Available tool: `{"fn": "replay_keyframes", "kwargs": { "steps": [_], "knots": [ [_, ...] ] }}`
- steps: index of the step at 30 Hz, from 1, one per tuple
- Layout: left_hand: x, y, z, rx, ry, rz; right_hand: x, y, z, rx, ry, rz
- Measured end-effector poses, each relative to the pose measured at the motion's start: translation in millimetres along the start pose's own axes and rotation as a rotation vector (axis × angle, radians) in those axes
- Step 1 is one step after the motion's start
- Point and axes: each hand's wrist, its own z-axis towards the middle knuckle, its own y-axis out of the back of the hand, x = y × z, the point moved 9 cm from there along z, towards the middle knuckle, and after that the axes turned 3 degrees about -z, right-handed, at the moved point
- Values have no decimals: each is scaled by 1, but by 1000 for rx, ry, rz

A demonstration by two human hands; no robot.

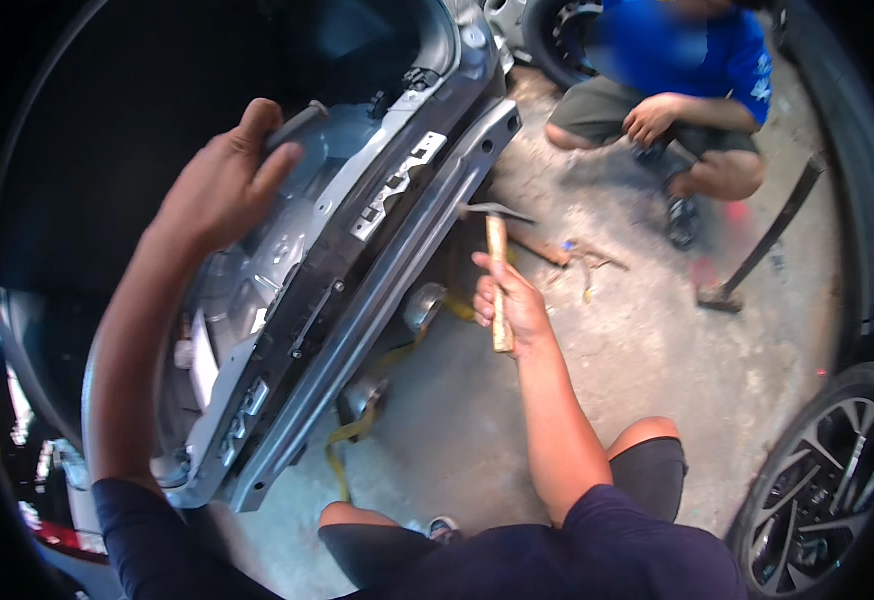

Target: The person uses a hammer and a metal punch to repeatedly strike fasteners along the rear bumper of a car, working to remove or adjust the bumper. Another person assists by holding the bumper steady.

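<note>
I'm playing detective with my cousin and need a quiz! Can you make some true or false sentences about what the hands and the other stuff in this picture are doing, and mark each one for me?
1. The right hand grips a hammer with a wooden handle. True.
2. The left hand holds a gray rod. True.
3. The hammer's head is touching the rod. False: they are well apart.
4. Both hands are wearing gloves. False: both are bare.
5. Another person nearby, with bent knees, has a blue shirt. True.
</note>
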Motion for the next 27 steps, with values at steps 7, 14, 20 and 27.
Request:
{"fn": "replay_keyframes", "kwargs": {
  "steps": [7,14,20,27],
  "knots": [
    [-91,-25,66,641,-147,654,-34,-38,27,-49,27,737],
    [-110,-105,124,715,-68,1034,-43,16,39,-532,115,915],
    [-80,-131,121,772,16,1084,-38,-109,38,193,-279,732],
    [-72,-139,132,812,29,1145,-59,1,36,-527,57,905]
  ]
}}
